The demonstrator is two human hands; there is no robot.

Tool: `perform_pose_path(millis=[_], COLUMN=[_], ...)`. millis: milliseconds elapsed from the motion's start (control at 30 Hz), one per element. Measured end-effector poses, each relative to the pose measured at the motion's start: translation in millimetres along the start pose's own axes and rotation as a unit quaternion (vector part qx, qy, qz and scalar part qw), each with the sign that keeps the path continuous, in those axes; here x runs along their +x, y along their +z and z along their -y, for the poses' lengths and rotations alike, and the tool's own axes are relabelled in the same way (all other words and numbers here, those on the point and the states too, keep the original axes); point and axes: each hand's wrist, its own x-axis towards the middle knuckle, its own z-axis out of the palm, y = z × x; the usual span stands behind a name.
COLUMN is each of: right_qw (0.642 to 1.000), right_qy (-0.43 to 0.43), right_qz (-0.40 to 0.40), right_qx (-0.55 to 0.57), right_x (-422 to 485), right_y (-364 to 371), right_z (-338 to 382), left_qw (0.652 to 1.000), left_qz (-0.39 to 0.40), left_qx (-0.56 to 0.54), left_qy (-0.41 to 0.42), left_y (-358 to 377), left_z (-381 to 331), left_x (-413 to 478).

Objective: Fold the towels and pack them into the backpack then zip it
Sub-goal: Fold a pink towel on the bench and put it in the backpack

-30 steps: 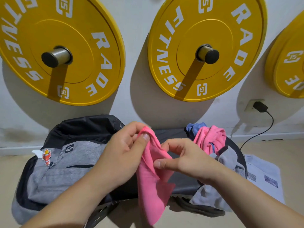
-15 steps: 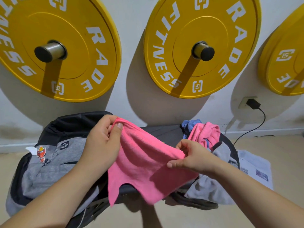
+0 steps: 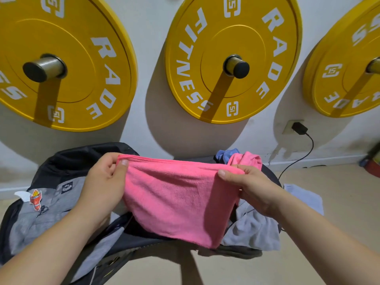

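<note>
Both hands, left [image 3: 102, 182] and right [image 3: 248, 188], pinch the pink towel's [image 3: 176, 200] top corners. Folding step: next, bring the corners together, I think.

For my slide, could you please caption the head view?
Both hands, left hand and right hand, stretch a pink towel above the open grey backpack.

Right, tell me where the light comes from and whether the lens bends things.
Head view: the weight plates and their pegs throw long shadows down-left on the wall, so light comes from upper right; wide-angle distortion tilts the outer plates; the pink towel is sharp.
</note>
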Motion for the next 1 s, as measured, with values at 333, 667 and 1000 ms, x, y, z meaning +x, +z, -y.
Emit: perform_pose_path(millis=[333,667,1000], right_qw=[0.977,0.974,0.983], right_qy=[-0.057,-0.054,-0.137], right_qz=[-0.205,-0.193,-0.042], right_qx=[0.012,-0.102,-0.117], right_x=[11.8,3.2,-11.3], right_y=[3.7,43.2,94.7], right_z=[-3.5,0.2,5.0], left_qw=[0.997,0.982,0.988], left_qz=[0.066,0.103,0.155], left_qx=[0.022,-0.007,0.013], left_qy=[-0.042,-0.156,-0.008], left_y=[3.3,28.5,62.5], left_z=[14.3,12.0,-22.0], left_x=[4.3,-12.0,-51.3])
